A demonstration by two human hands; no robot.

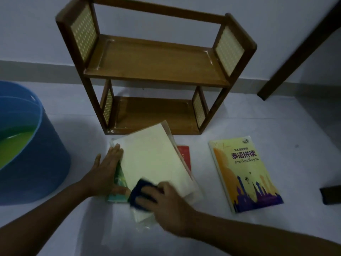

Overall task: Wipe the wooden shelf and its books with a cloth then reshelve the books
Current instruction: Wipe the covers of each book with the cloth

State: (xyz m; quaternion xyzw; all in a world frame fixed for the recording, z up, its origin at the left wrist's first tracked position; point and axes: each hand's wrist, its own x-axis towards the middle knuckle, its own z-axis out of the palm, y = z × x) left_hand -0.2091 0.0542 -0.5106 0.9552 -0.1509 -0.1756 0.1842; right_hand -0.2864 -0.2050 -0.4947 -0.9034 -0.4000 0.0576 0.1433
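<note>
A two-tier wooden shelf [153, 71] with woven side panels stands on the white floor against the wall, both tiers bare. In front of it lies a cream-covered book [156, 159] on top of a green book [120, 179] and a red book [185, 156]. My left hand [107, 170] lies flat on the left edge of this pile. My right hand [166, 202] presses a dark blue cloth [138, 193] on the cream book's near corner. A yellow book [243, 172] with a purple skyline lies apart to the right.
A blue bucket [27, 163] holding greenish liquid stands at the left. A dark wooden furniture leg [295, 52] slants down at the upper right. A dark object [331, 195] lies at the right edge.
</note>
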